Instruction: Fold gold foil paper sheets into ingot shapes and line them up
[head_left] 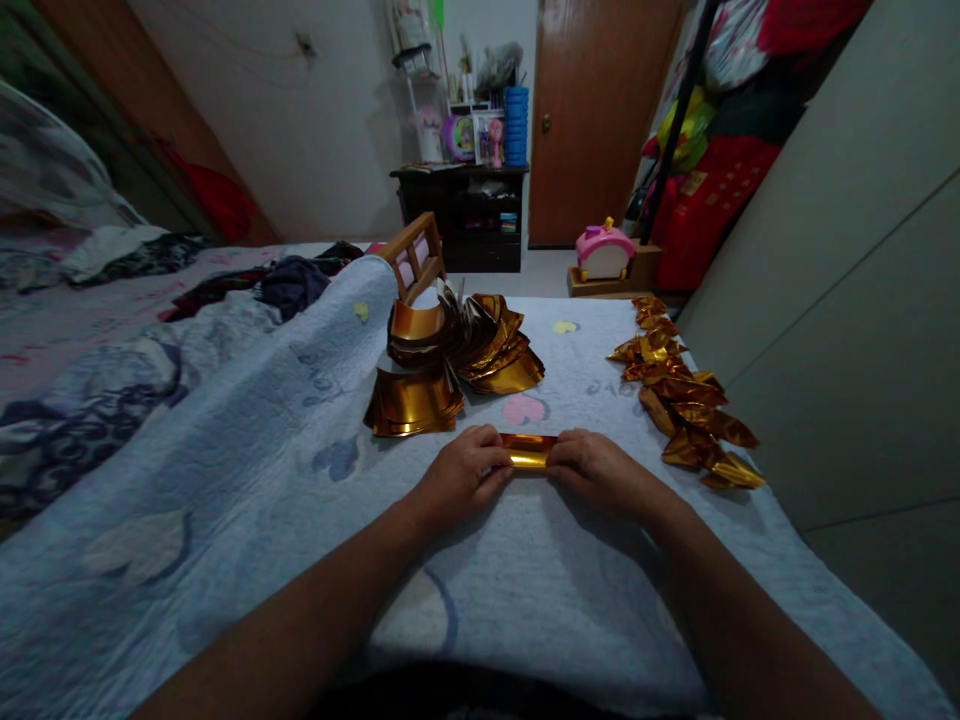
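Between my two hands lies a rolled or folded sheet of gold foil paper (pixel 529 453), low over the bed. My left hand (pixel 466 466) is closed on its left end, and my right hand (pixel 592 470) pinches the right end. Just beyond my left hand spread fanned stacks of loose gold foil paper (pixel 416 400), curved and overlapping. To the right of my right hand, a row of folded gold foil pieces (pixel 694 415) with pointed ends runs along the bed's edge.
A pale blue quilt (pixel 300 520) with heart shapes covers the surface. Rumpled clothes (pixel 292 285) lie at the left. Behind the stacks stands a small wooden frame (pixel 412 255). A pink toy (pixel 604 250) sits past the far edge, and a pale cabinet (pixel 840 300) borders the right.
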